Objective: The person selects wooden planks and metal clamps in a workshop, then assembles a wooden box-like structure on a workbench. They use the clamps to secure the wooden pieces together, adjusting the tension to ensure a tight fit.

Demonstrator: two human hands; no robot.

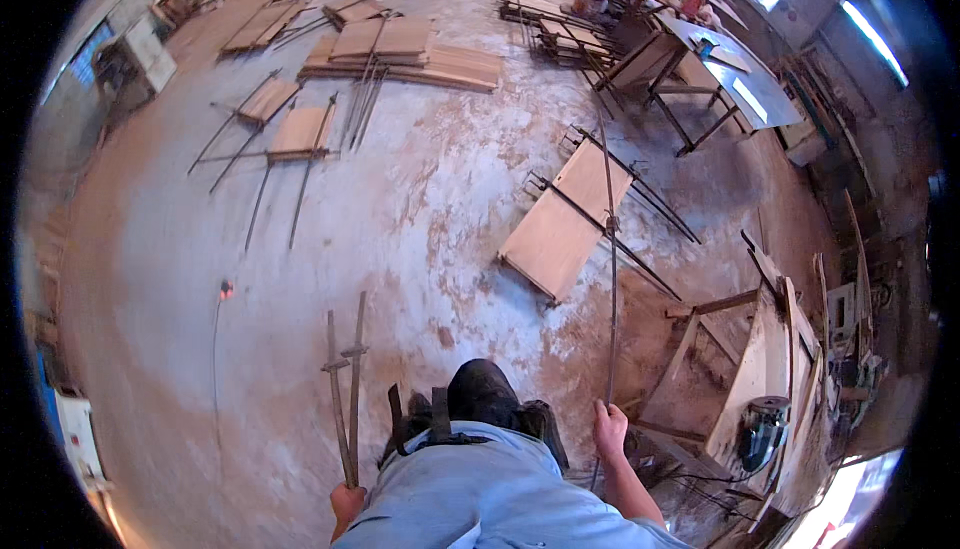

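Note:
At the lower left my left hand (347, 501) is closed around the ends of two long bar clamps (342, 399), which point forward side by side. My right hand (610, 431) grips a long thin metal bar clamp (613, 329) that extends forward, its far part overlapping the view of a clamped wooden panel (565, 234). That panel lies in front of me to the right, crossed by dark bar clamps. Whether the bar in my right hand touches it, I cannot tell.
A wooden frame stand (740, 389) with a dark metal can (763, 433) stands close on my right. Ahead left lie small clamped panels (300, 132) and stacked boards (400, 49). A metal-topped table (735, 74) stands at the far right. A cord with an orange end (227, 291) lies left.

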